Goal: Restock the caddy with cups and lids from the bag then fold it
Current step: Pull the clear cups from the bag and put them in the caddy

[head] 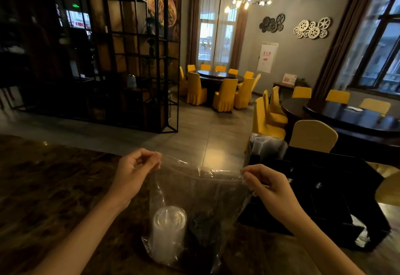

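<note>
- Presently both hands hold the clear plastic bag [194, 199] upright over the dark marbled bench [54, 188], one at each top corner.
- Left hand [134, 171]: fingers pinched shut on the bag's left corner. Right hand [266, 186]: fingers pinched shut on the right corner. The film is stretched fairly taut between them.
- Judgement: the two-corner hold keeps the mouth up, so the contents settle low and nothing spills; it also suits pulling the mouth open.
- Contents: a stack of clear lids [170, 231] stands low on the bag's left side; a darker mass beside it is too dim to name.
- Black caddy [324, 188] sits on the bench just right of the bag, near the right wrist. Clear cups [266, 147] already stand in its far corner; the nearer compartments look dark, fill level not discernible.
- Judgement: restocking is partly done; folding has to wait until the bag is emptied.
- Room: the bench to the left is bare and wide, good for laying the bag flat. The right is crowded by the caddy wall. The bench's far edge runs just beyond the hands, with floor past it.
</note>
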A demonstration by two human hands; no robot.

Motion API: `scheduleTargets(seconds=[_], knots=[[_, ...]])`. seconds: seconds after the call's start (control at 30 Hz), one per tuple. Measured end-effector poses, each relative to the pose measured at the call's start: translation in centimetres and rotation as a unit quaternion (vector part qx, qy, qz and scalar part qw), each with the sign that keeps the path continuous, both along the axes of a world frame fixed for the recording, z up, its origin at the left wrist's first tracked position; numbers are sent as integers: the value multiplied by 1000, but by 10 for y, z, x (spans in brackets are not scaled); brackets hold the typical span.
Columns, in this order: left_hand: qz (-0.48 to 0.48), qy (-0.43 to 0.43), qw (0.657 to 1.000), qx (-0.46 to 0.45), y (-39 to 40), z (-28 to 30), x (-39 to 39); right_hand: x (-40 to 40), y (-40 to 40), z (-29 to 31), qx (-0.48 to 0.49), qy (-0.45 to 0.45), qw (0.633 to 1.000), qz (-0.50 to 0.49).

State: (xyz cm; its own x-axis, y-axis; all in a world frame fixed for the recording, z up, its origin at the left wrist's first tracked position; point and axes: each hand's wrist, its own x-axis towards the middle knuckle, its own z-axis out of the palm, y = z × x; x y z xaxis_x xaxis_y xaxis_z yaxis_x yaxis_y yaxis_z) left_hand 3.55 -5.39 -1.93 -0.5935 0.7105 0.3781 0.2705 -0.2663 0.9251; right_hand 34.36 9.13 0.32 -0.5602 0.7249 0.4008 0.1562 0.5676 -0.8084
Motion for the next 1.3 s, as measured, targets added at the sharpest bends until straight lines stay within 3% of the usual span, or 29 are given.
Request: scheduleTargets(seconds=[0.1,0.17,0.27,0.37,0.63,0.77,1.0,1.1,1.2,1.3], knots=[[10,-1,1000,-13,-9,-6,1,-2,-11,-4,51,-35,998,-31],[6,11,1000,-15,-12,-5,0,-7,-20,-5,169,-58,982,-61],[-6,44,999,-23,-10,-3,0,-24,-37,-1,361,-149,919,-52],[-15,38,999,-17,-8,-3,1,-51,-49,2,447,-223,866,-31],[-19,23,1000,3,-9,-5,-5,-72,-44,13,486,-225,844,-34],[-17,25,999,-23,-11,-4,-7,-72,-46,28,425,-197,883,-26],[-161,96,980,-60,-22,0,-5,-75,-36,46,308,-220,925,-38],[-116,150,980,-60,-21,1,-2,-74,-34,52,290,-228,928,-39],[-72,114,991,-17,-17,3,-2,-73,-37,56,324,-242,913,-43],[-51,101,994,-6,-12,6,-2,-76,-47,60,376,-230,897,16]])
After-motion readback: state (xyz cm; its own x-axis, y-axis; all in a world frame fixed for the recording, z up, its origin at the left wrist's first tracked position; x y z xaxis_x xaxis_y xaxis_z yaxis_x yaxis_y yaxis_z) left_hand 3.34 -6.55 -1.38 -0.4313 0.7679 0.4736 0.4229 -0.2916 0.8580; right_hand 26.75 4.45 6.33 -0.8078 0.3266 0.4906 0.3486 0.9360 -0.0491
